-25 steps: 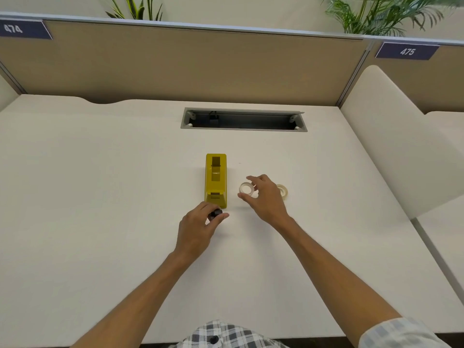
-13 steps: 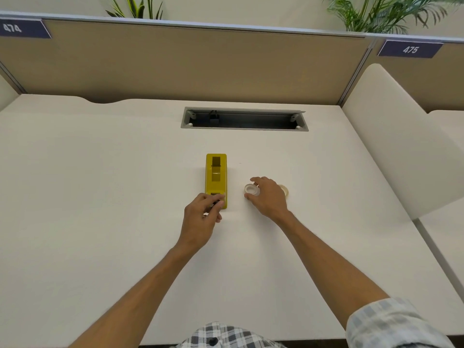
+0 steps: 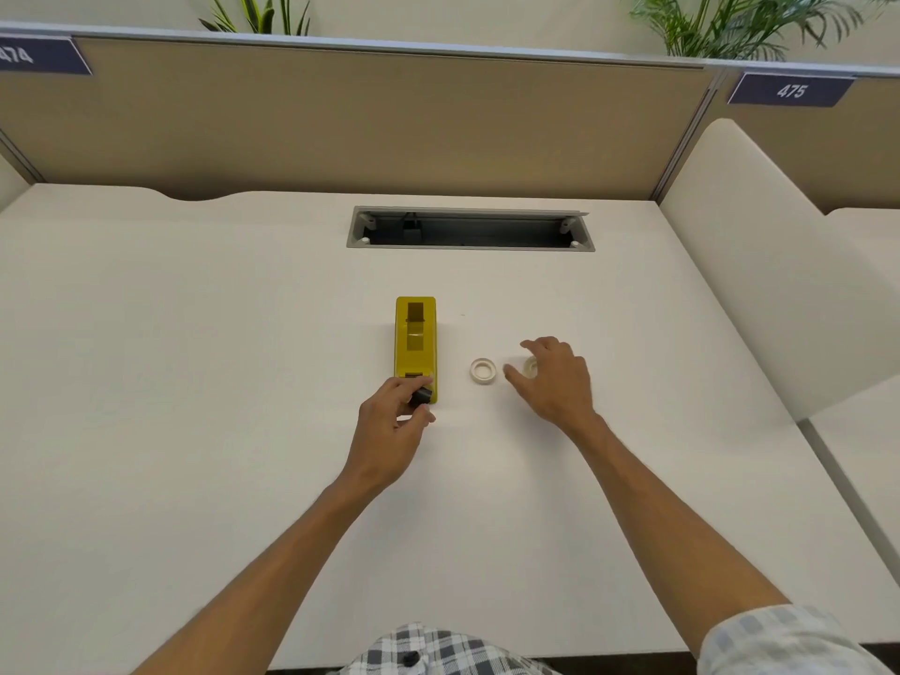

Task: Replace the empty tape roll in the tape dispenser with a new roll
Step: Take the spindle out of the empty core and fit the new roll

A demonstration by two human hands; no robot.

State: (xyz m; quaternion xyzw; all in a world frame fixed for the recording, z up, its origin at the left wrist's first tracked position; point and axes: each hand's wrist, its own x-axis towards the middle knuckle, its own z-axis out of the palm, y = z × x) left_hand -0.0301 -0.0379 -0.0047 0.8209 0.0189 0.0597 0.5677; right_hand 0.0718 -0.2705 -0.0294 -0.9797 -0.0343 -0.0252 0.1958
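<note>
The yellow tape dispenser (image 3: 415,344) stands on the tabletop (image 3: 195,382) near centre, its roll cradle bare. The left hand (image 3: 389,431) sits at the dispenser's 6 o'clock end, its grip pinched on a small black spindle (image 3: 421,396). Just off the dispenser's 3 o'clock side lies a thin white ring (image 3: 483,370), probably the spent core. Further toward 3 o'clock a second, clearer tape roll (image 3: 530,366) lies mostly hidden under the right hand (image 3: 553,377), whose grip is spread above it and not yet closed on anything.

The two rings look alike and lie near each other, so the spent one could be picked by mistake. The spindle is small and held only by fingertips; it may slip and roll across the smooth surface. Threading it through the new roll off-axis could jam it, and seating the roll reversed would feed the tape wrong at the cutter.
</note>
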